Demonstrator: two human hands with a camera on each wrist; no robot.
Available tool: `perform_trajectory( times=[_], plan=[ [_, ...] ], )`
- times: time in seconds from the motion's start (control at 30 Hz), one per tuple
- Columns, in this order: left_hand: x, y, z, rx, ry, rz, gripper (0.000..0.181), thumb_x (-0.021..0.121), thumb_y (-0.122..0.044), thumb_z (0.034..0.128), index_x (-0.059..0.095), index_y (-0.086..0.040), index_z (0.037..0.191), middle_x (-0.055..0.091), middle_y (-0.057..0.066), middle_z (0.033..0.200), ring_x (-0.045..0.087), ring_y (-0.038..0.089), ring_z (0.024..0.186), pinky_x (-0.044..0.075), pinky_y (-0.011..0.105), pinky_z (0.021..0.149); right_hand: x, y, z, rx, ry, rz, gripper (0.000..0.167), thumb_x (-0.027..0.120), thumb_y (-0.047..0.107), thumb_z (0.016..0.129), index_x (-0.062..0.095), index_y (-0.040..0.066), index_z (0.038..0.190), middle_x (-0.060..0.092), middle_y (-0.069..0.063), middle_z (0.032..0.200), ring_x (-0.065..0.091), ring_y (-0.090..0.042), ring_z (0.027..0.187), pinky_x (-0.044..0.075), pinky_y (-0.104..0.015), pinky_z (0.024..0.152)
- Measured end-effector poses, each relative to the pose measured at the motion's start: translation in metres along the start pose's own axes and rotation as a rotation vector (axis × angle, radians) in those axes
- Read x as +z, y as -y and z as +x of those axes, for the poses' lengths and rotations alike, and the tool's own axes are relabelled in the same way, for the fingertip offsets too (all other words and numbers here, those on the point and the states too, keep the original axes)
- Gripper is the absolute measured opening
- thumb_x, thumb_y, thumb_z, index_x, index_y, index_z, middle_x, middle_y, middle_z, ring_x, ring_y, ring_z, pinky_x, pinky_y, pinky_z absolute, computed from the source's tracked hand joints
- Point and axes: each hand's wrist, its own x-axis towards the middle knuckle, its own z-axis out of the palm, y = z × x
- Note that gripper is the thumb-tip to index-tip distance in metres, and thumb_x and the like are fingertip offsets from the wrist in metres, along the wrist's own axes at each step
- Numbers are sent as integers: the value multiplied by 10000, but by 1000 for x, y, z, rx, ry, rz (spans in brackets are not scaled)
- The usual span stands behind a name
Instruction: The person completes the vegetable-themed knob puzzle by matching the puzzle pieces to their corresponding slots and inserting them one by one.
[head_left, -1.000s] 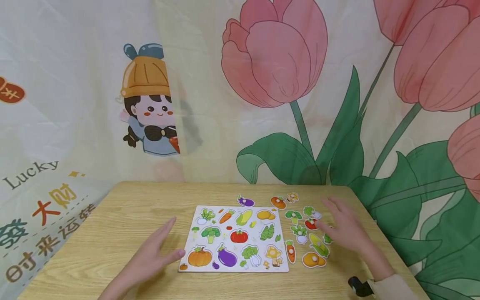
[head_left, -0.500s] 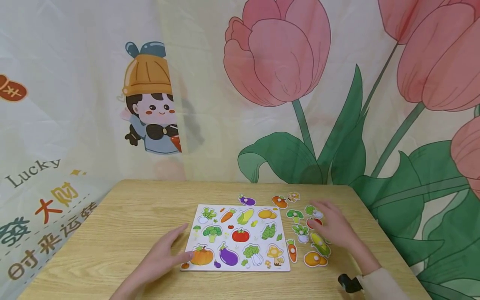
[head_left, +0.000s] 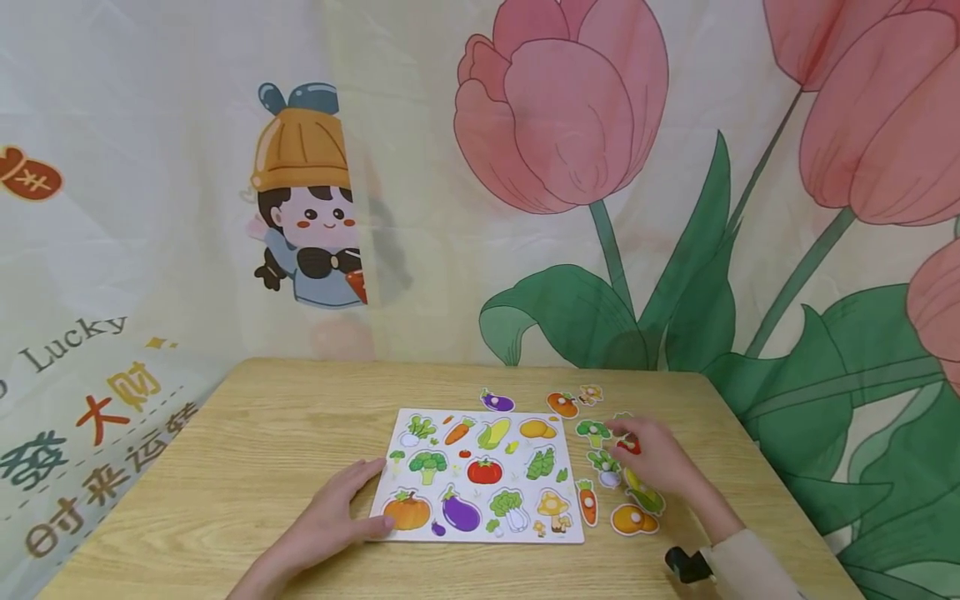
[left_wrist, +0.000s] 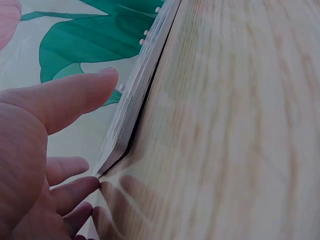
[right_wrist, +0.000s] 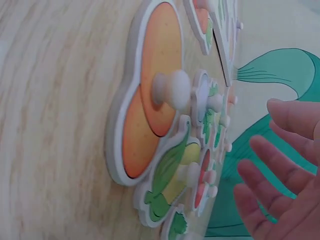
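One printed cloth backdrop (head_left: 420, 208) is hanging behind one wooden worktop (head_left: 300, 425). One white board (head_left: 513, 475) is lying flat on the worktop between two hands, and it is showing eleven large vegetable pictures in three rows. The left grip (head_left: 330, 517) is staying spread at the board's near left corner, its thumb reaching over the edge in the head view. The right grip (head_left: 660, 458) is hovering spread, its fingers loosely bent and holding nothing, over the loose pieces right of the board.

Ten loose pieces are showing in the head view, one of each kind: potato (head_left: 635, 519), corn (head_left: 647, 500), carrot (head_left: 588, 503), eggplant (head_left: 497, 401), pumpkin (head_left: 562, 405), turnip (head_left: 604, 468), broccoli (head_left: 593, 432), a partly covered tomato (head_left: 628, 445), mushroom (head_left: 591, 394) and a sliver of bok choy (head_left: 623, 415). An eleventh, a green piece (right_wrist: 177, 225), is peeking out beside the corn in the right wrist view. White knobs (right_wrist: 172, 90) are standing up from pieces.

Compared with a second ago, the right grip is sitting farther left, covering more of the bok choy; the left grip is lying closer against the board. The pieces are keeping their arrangement.
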Motion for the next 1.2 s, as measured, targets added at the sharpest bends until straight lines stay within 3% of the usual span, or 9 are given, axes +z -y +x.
perform_trajectory(
  times=[0.23, 0.47, 0.77, 1.2],
  plan=[
    [0, -1, -1, 46, -26, 59, 994, 889, -508, 823, 464, -67, 1607, 451, 184, 1644, 267, 501, 1563, 232, 775, 1184, 8, -3, 2, 24, 53, 29, 287, 761, 50, 977, 752, 59, 1264, 726, -37, 1113, 622, -177, 973, 600, -357, 886],
    [2, -1, -3, 86, -41, 108, 1013, 886, -547, 812, 483, -38, 1590, 465, 166, 1640, 278, 486, 1564, 215, 774, 1188, 18, -16, 6, 69, 88, 38, 261, 779, 67, 965, 779, 111, 1223, 683, 47, 1006, 577, -160, 920, 562, -296, 842],
    [1, 0, -4, 80, -36, 145, 1050, 892, -567, 788, 471, -57, 1603, 445, 156, 1655, 280, 479, 1565, 214, 775, 1188, 22, -22, 7, 95, 125, 47, 253, 799, 75, 951, 796, 139, 1196, 688, 56, 1004, 561, -150, 909, 529, -260, 789],
    [0, -3, -6, 81, -23, 152, 1086, 905, -561, 763, 455, -54, 1612, 425, 161, 1667, 261, 477, 1571, 172, 775, 1196, 22, -19, 5, 111, 119, 56, 145, 823, 57, 923, 811, 158, 1027, 639, 33, 932, 528, -167, 870, 471, -239, 693]
  ],
)
